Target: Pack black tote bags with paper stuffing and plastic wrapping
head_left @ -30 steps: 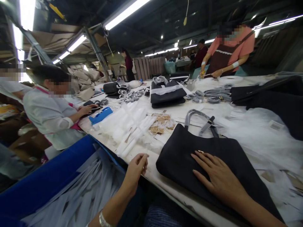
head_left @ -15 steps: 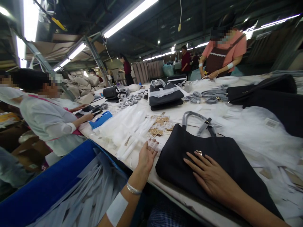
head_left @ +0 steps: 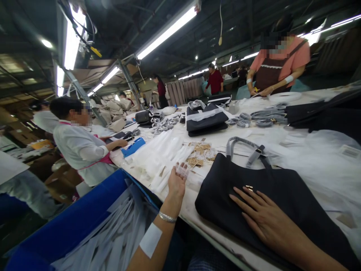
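A black handbag (head_left: 270,192) lies on the table, its two handles (head_left: 242,145) wrapped in clear film and lying away from me. My right hand (head_left: 263,216) rests flat on the bag's front, fingers outstretched, just below a small gold-coloured emblem (head_left: 249,188). Left of the bag, my left hand (head_left: 177,182) is turned palm up above the table edge. Its fingers are bent around a crumpled piece of clear plastic (head_left: 182,172); part of the grip is hidden. Beyond that hand are brown cardboard tags (head_left: 196,162) with pale strings and a heap of white strips (head_left: 163,154).
A blue bin (head_left: 84,212) full of pale strips stands below the table at left. Another black bag (head_left: 205,119) and bundled grey straps (head_left: 265,114) lie farther back. Clear plastic bags (head_left: 318,158) cover the right side. Co-workers stand at left (head_left: 84,146) and across the table (head_left: 278,67).
The view has turned slightly, so the whole scene sits farther right. My right hand stays flat on the handbag, and my left hand still has the clear plastic.
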A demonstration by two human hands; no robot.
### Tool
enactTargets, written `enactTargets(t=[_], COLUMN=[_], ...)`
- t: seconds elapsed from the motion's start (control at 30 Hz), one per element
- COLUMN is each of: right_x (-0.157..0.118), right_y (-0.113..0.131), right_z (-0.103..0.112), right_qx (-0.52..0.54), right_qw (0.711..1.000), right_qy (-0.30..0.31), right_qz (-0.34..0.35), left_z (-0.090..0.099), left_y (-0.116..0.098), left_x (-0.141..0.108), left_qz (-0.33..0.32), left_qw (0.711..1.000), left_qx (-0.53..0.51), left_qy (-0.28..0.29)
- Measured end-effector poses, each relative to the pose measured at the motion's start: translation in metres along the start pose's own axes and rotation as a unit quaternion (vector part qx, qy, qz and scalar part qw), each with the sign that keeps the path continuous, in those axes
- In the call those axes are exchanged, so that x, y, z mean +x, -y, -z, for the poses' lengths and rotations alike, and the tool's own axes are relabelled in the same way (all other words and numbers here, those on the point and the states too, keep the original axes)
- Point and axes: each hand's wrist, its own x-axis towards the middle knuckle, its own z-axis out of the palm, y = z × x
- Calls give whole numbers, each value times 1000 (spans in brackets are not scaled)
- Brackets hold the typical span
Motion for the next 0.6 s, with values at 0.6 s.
enactTargets(t=[0.6], right_x=[7], right_y=[9], right_z=[23], right_qx=[93], right_qw=[993], right_qy=[52], right_qz=[-50], left_z=[-40], left_y=[70], left_x=[-104], left_qz=[-212], left_qw=[834], left_qx=[386], left_qy=[334])
